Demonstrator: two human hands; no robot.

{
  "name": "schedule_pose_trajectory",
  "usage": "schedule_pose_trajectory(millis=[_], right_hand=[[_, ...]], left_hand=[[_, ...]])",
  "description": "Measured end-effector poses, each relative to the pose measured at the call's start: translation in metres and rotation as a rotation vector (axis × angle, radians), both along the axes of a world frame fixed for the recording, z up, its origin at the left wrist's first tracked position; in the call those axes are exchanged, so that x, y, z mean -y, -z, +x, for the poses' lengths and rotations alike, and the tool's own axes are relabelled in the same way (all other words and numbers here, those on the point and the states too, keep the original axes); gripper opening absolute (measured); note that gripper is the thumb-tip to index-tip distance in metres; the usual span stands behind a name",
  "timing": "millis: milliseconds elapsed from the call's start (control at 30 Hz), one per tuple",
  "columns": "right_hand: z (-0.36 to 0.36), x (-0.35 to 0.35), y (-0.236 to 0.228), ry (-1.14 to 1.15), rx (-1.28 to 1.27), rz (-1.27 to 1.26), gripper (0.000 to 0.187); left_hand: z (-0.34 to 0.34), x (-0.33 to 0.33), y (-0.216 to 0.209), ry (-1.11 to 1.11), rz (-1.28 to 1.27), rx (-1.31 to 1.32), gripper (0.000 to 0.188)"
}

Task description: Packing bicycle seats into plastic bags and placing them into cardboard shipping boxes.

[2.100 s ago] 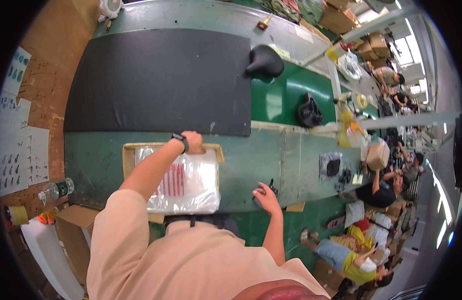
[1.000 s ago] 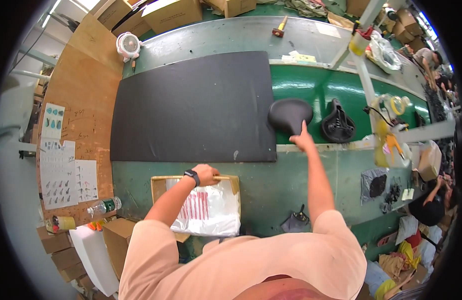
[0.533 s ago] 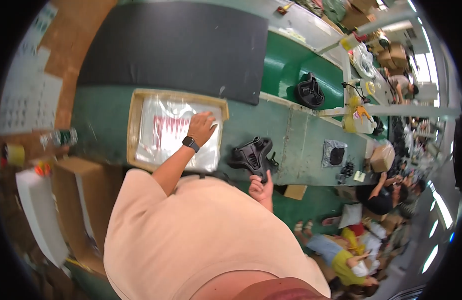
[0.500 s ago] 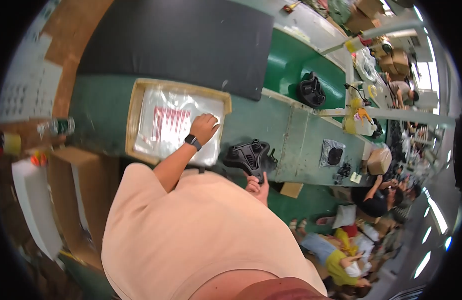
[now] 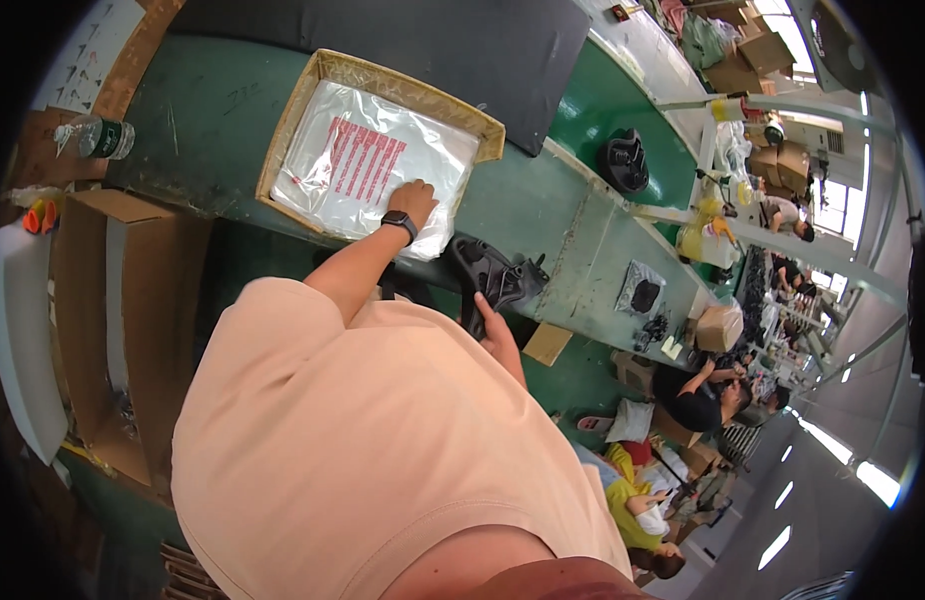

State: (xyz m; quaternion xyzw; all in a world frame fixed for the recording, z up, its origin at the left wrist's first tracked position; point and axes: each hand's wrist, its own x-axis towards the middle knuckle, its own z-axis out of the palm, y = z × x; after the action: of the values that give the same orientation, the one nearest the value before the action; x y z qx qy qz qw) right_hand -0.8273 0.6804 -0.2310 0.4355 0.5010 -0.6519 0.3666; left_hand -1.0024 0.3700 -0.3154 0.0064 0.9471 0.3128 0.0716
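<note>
My left hand (image 5: 415, 203), wearing a dark watch, is on the near right part of a stack of clear plastic bags (image 5: 333, 190) with red print. Its fingers are curled and pressed together on the top plastic bag, whose loose edge bunches up beside the wrist. The bags lie in a shallow cardboard tray (image 5: 290, 122) on the green workbench. To the right, my right hand (image 5: 498, 338) grips a black moulded plastic part (image 5: 488, 275) from below, thumb along its side. The part is tilted at the bench's near edge, close to the tray's right corner; my right fingers are partly hidden behind it.
A dark mat (image 5: 423, 45) covers the far bench. Another black part (image 5: 624, 160) sits on the green strip at the far right. A plastic bottle (image 5: 95, 137) lies left, above a tall cardboard box (image 5: 148, 330). Several co-workers sit farther right, one in black (image 5: 695, 392).
The black part has turned onto its side, with my right hand moving along it. My left fingers, earlier spread over the bags, have curled in. The whole view has shifted.
</note>
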Motion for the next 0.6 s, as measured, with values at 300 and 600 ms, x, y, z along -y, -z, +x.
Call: schedule_pose_trajectory(millis=[300,600], right_hand=[[-0.005,0.058,-0.010,0.464,-0.034,-0.526,0.067],[0.032,0.101,-0.095,0.327,-0.221,-0.617,0.062]], left_hand=[[0.014,0.006,0.001,-0.024,0.024,-0.067,0.028],[0.010,0.070,0.010,-0.392,0.630,0.094,0.031]])
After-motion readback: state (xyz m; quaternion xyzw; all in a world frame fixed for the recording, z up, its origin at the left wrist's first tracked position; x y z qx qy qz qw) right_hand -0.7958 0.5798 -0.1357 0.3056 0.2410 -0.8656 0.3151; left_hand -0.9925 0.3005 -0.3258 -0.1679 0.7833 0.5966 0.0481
